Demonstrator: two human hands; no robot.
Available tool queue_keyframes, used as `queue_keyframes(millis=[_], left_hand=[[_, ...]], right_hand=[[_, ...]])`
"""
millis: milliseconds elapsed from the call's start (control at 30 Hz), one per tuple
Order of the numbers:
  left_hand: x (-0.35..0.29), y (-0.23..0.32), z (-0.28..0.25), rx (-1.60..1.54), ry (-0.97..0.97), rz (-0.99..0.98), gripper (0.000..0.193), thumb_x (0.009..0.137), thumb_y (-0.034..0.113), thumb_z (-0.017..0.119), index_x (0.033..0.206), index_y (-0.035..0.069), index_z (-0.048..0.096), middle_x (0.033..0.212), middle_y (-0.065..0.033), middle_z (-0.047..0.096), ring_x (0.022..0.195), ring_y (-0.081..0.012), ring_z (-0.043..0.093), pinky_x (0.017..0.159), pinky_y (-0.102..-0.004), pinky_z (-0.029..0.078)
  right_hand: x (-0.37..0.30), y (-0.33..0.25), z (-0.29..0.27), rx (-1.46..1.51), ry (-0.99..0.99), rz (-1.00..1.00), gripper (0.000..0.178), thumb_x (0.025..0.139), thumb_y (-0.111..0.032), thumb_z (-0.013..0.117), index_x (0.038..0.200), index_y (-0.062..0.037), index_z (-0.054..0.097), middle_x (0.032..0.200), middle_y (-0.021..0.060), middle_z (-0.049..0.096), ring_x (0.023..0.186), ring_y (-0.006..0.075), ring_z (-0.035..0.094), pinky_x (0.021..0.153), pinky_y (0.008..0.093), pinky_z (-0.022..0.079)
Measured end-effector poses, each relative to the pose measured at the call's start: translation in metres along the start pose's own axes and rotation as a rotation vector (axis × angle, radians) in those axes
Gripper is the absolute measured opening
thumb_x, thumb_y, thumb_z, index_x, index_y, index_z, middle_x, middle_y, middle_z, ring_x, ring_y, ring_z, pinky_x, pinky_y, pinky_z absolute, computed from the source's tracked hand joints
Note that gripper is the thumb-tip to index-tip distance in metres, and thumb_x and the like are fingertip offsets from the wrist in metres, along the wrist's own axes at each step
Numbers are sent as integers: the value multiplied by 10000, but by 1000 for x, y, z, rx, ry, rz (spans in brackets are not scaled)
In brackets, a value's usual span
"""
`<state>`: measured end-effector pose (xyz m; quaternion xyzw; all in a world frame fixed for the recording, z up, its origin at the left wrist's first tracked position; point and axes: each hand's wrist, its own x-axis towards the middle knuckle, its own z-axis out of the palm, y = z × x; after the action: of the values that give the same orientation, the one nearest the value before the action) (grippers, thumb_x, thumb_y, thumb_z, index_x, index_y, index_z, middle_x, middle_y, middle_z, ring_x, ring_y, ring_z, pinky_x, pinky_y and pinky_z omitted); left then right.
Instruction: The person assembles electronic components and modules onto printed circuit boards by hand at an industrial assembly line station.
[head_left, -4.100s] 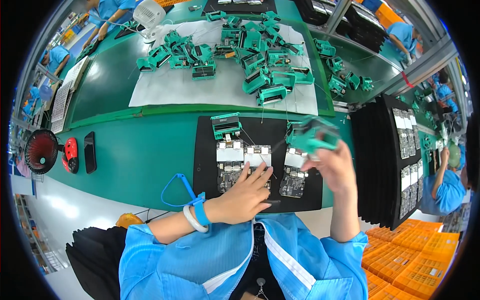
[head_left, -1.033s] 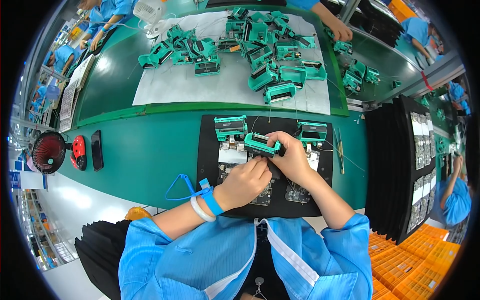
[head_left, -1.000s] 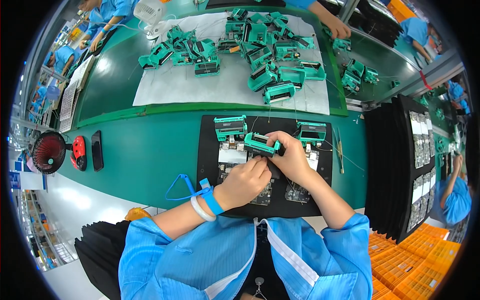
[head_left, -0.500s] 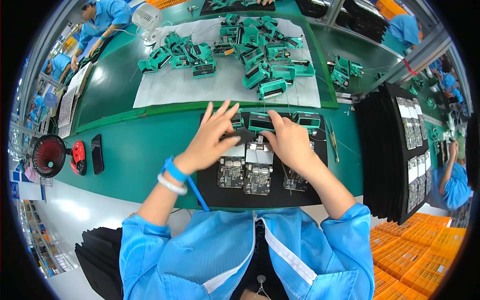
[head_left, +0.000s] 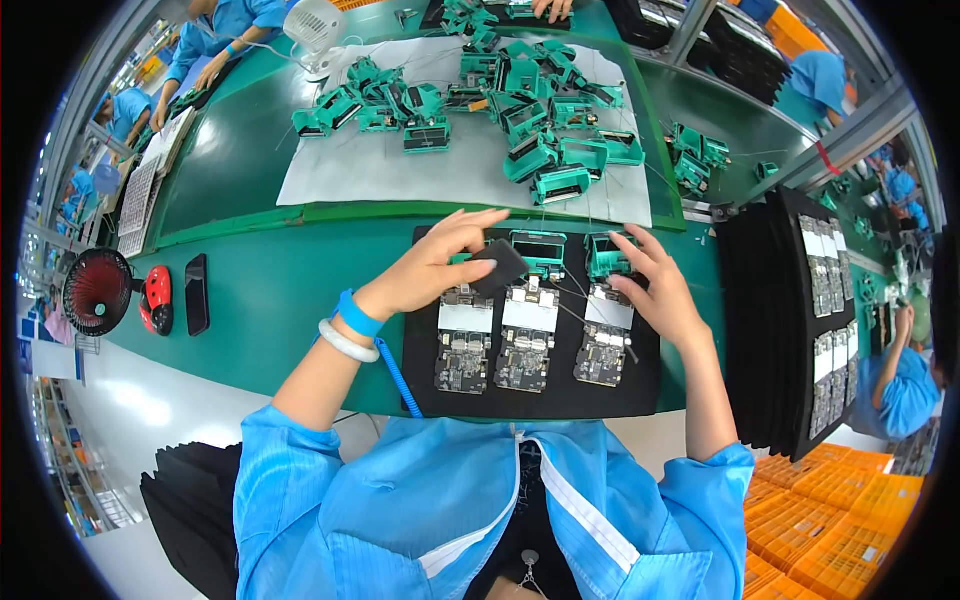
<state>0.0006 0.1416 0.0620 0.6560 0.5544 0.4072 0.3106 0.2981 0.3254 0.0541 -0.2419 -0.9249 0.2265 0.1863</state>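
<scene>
My left hand (head_left: pixel 428 268) pinches a small black rectangular block (head_left: pixel 500 268) between thumb and fingers, above the left circuit board (head_left: pixel 463 352). A green plastic housing with a dark window (head_left: pixel 539 248) lies at the top of the middle circuit board (head_left: pixel 524 350). My right hand (head_left: pixel 660 292) has its thumb and fingers around the right end of another green housing (head_left: pixel 603 256), just above the right circuit board (head_left: pixel 601 352). A third housing is mostly hidden behind my left hand. Thin wires cross the right board. All boards rest on a black foam mat (head_left: pixel 425 385).
Many green housings with wires lie on a white sheet (head_left: pixel 330 185) beyond. Stacked black foam trays (head_left: pixel 765 320) with boards stand at right. A red fan (head_left: pixel 98 292) and a phone (head_left: pixel 197 294) sit left. Orange crates (head_left: pixel 830 510) are lower right; co-workers sit around.
My right hand has left the middle housing and moved right to the right-hand one. My left hand still holds the black block, now raised and more visible. The view has shifted slightly.
</scene>
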Motion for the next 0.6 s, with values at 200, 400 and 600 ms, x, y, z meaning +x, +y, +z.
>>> queue_keyframes(millis=[200, 400, 600], left_hand=[[34, 1, 27, 47, -212, -126, 268, 952, 225, 624, 877, 31, 455, 1534, -184, 405, 1440, -296, 337, 1093, -395, 332], [-13, 20, -17, -437, 202, -201, 372, 998, 224, 557, 1293, -1, 584, 1197, -48, 656, 1110, -116, 580, 1000, -273, 419], [-135, -30, -60, 88, 418, -691, 194, 936, 211, 648, 968, 20, 654, 951, -68, 617, 896, -159, 566, 864, -288, 436]], right_hand=[[11, -18, 5, 82, -84, 156, 404, 892, -191, 703, 1259, -39, 629, 1218, 191, 617, 920, 315, 663, 781, 368, 536], [-37, -4, -26, -18, 345, 179, 305, 928, -112, 634, 1211, 0, 646, 1236, 205, 631, 1174, 354, 590, 998, 398, 453], [-121, 8, -19, 579, 144, 647, 343, 965, -151, 623, 1253, 36, 608, 1182, 147, 667, 1071, 192, 629, 936, 294, 480]])
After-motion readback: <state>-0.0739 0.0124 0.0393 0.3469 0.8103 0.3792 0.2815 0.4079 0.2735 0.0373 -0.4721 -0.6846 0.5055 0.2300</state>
